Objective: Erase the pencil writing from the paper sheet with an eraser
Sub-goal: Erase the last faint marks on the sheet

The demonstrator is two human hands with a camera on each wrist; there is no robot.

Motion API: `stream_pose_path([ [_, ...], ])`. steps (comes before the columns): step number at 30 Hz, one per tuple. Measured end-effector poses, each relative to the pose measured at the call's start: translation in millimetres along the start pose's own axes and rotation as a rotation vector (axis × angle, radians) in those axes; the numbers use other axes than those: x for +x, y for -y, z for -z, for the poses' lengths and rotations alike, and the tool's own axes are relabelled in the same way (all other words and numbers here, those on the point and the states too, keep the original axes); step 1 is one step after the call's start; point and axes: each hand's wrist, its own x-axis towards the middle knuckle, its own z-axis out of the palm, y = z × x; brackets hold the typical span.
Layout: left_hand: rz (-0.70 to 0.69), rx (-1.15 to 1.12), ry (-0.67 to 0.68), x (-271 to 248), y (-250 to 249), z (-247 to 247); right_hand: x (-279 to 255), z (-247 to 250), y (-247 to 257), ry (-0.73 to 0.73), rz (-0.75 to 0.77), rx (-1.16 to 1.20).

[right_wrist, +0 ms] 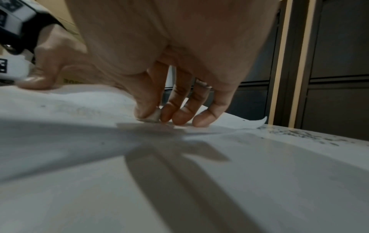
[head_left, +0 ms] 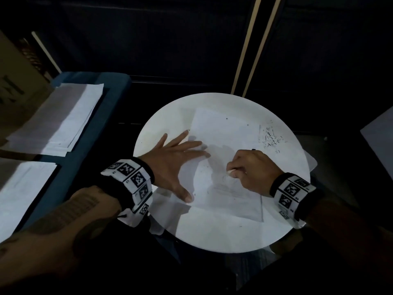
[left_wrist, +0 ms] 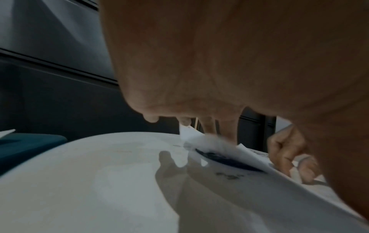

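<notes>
Faint grey pencil writing (head_left: 226,185) lies just under and toward the body from the right hand (head_left: 253,170), whose curled fingers pinch a small whitish eraser (right_wrist: 154,117) against the white paper sheet (head_left: 225,133). Beside it, the left hand (head_left: 174,154) presses flat, fingers spread.

Cardboard box (head_left: 14,86): large dark letters are printed, cut off, not legible.
Paper sheet (head_left: 225,133): faint pencil writing, unreadable.
Wristbands (head_left: 129,177): coded square markers only.

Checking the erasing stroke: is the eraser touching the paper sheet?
Touching. The right wrist view shows the eraser, pinched by the right hand, pressed onto the paper sheet.
</notes>
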Motion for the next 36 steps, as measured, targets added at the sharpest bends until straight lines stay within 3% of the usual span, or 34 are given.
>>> stream_pose_path([
  [5, 0.087, -0.014, 0.052, -13.3, 0.6, 10.0, 0.7, 1.7, 0.8, 0.027, -0.031, 0.01],
  [10, 0.025, 0.072, 0.043, 11.3, -38.4, -4.5, 2.8, 3.1, 5.6, 0.023, -0.005, -0.044],
  [16, 0.046, 0.095, 0.07, 28.6, -32.6, -24.6, 8.2, -20.2, 53.6, 0.142, 0.274, -0.123],
  [22, 0.018, 0.057, 0.065, 29.5, -26.1, -27.5, 17.3, -8.5, 46.1, 0.046, 0.232, -0.257],
  [25, 0.014, 0.023, 0.054, 28.1, -25.2, -27.2, 9.3, -20.9, 62.1, 0.1, 0.397, -0.24],
  [29, 0.013, 0.055, 0.046, 28.6, -29.2, -24.1, 21.0, -3.3, 38.5, 0.036, 0.232, -0.286],
  [31, 0.017, 0.039, 0.038, 28.3, -27.8, -25.5, 20.4, -8.2, 49.1, 0.06, 0.273, -0.288],
  [33, 0.019, 0.024, 0.038, 28.7, -26.3, -27.6, 14.2, -18.8, 64.4, 0.098, 0.417, -0.264],
  [34, 0.019, 0.033, 0.038, 29.8, -25.8, -28.2, 16.3, -20.4, 62.2, 0.087, 0.422, -0.258],
  [36, 0.017, 0.068, 0.047, 30.6, -26.7, -26.8, 25.2, -8.5, 50.8, 0.038, 0.287, -0.254],
])
